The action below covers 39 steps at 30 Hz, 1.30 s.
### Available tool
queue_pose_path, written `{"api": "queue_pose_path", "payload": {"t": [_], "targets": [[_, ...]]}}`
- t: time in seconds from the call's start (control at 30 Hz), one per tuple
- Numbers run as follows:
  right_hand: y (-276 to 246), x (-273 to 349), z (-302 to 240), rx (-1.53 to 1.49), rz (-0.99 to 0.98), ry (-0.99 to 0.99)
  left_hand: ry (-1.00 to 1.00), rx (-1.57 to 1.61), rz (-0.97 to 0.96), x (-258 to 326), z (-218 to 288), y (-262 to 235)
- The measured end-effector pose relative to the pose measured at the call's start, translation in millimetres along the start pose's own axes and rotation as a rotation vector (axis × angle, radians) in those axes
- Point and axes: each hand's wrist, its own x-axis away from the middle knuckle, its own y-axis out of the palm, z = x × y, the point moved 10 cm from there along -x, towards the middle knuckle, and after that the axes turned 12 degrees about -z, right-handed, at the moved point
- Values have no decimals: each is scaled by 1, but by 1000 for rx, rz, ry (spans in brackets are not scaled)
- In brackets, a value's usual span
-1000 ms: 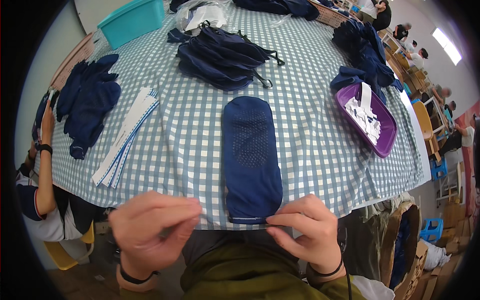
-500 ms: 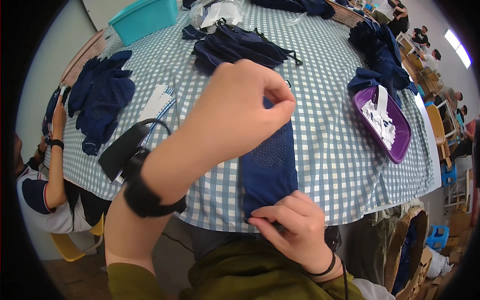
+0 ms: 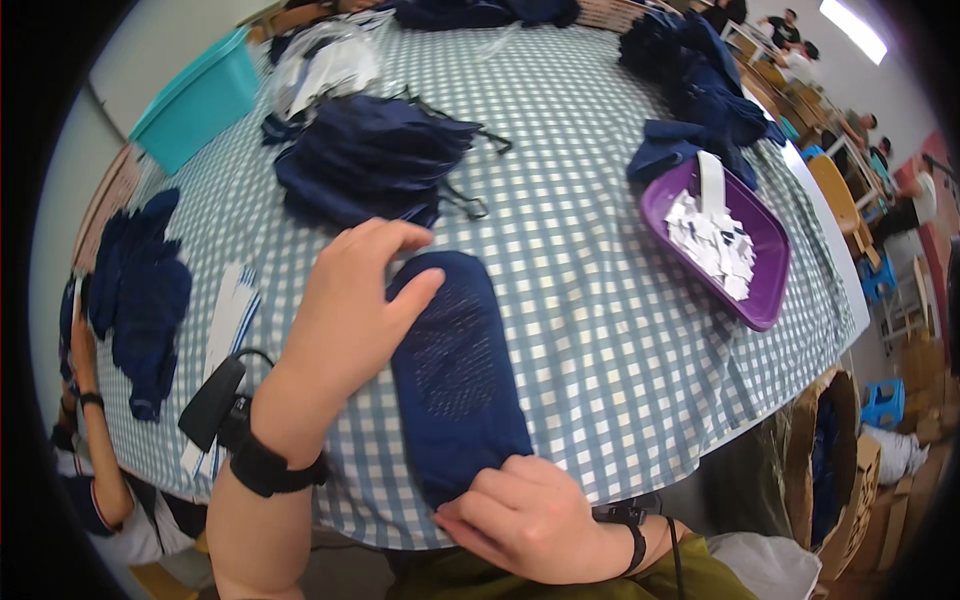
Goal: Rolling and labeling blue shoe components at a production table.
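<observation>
A navy sock (image 3: pixel 455 345) with a patch of small raised dots lies flat on the checked tablecloth in front of me, its toe pointing away. My right hand (image 3: pixel 535 515) pinches the near end of the sock between thumb and fingers, close to the table's front edge. At the far end, my left hand (image 3: pixel 345 300) is beside the sock's left side, thumb and fingers apart with nothing between them. The thumb tip reaches over the toe; whether it touches the fabric I cannot tell. Just beyond is a heap of navy cloth pouches (image 3: pixel 370 160) with dark cords.
On the right, a purple basket (image 3: pixel 770 270) holds white paper slips, with navy fabric (image 3: pixel 690 90) behind it. Left of my arm lie white cards (image 3: pixel 230 315) and navy socks (image 3: pixel 140 300). A turquoise bin (image 3: pixel 195 105) stands far left. A co-worker's arm (image 3: pixel 95 420) is at the left edge.
My left hand has come down and back toward the sock's far end, its fingers parting from a pinch. The right hand still grips the near end. The view has shifted.
</observation>
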Motion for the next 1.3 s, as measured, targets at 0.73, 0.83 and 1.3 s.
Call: {"api": "queue_pose_path", "payload": {"t": [0.73,0.83,1.3], "targets": [[-15,21,0,-58,207,-108,-265,172,-22,-7,-26,12],[-15,22,0,-51,207,-108,-266,223,-50,-6,-31,16],[-15,22,0,-52,226,-123,-224,172,-2,-11,-23,19]]}}
